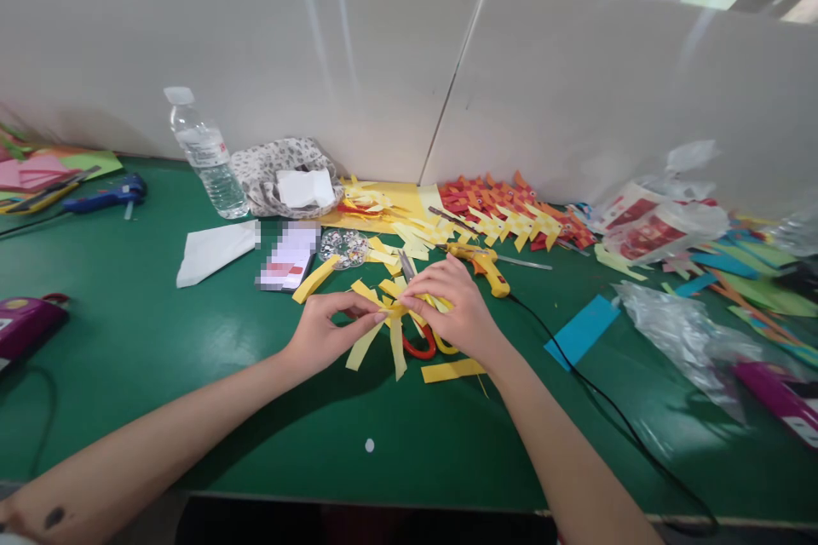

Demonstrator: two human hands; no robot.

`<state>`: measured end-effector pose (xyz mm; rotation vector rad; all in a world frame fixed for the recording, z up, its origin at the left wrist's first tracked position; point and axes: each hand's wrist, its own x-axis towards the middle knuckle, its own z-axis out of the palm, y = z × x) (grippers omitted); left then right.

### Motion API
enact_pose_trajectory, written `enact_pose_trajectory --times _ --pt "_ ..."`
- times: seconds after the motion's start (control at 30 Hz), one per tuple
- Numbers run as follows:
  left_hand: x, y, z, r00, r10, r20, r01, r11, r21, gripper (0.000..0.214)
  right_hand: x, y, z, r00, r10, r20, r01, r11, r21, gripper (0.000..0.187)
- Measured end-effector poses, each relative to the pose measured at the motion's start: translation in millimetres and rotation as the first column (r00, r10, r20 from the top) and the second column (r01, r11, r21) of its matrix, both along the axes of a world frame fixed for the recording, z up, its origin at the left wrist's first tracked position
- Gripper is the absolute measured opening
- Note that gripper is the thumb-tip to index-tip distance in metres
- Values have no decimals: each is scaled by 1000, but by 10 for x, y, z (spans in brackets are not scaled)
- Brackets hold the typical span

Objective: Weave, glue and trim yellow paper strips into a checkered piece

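Observation:
Between my two hands is a cluster of yellow paper strips [396, 349], crossed at the middle with loose ends fanning out below. My left hand [332, 328] pinches it from the left with thumb and forefinger. From the other side my right hand [451, 302] grips it, fingertips almost meeting the left ones. Scissors with red and yellow handles [420, 347] lie under and behind the strips, partly hidden by my right hand. A loose yellow strip [453, 370] rests on the table close to my right wrist.
Behind my hands lie a yellow glue gun [482, 264] with a black cord, a phone [289, 257] and woven yellow and red paper pieces [511, 217]. A water bottle [208, 155] stands at back left. Plastic-wrapped tubs [661, 217] and a blue paper piece [583, 330] are rightward.

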<state>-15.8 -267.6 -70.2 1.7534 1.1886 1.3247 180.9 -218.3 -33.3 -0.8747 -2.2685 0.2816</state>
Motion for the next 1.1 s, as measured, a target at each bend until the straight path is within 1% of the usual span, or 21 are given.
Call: enact_pose_trajectory --times 0.17,0.43,0.57,0.77,1.0,1.1 --pt "-1 9 -19 999 29 14 -29 999 -14 12 -26 -29 -9 1000 -16 -20 15 998 -54 11" --pt "11 0 12 998 42 51 -39 997 -64 13 -57 -55 -40 996 8 -84 -17 993 -113 9" --pt "19 -13 28 997 51 62 -46 996 -71 12 -54 -45 -29 996 47 -79 -58 989 -136 10" --pt "19 -17 32 995 55 80 -48 995 -84 12 -58 -24 -63 997 41 -63 -50 988 -149 11" --pt "13 -8 21 992 44 118 -30 992 -122 11 -84 -40 -62 999 29 -43 -36 983 -181 15" --pt "21 0 4 980 -5 197 35 988 -148 12 -95 -63 -35 998 11 -66 -25 978 -205 17"
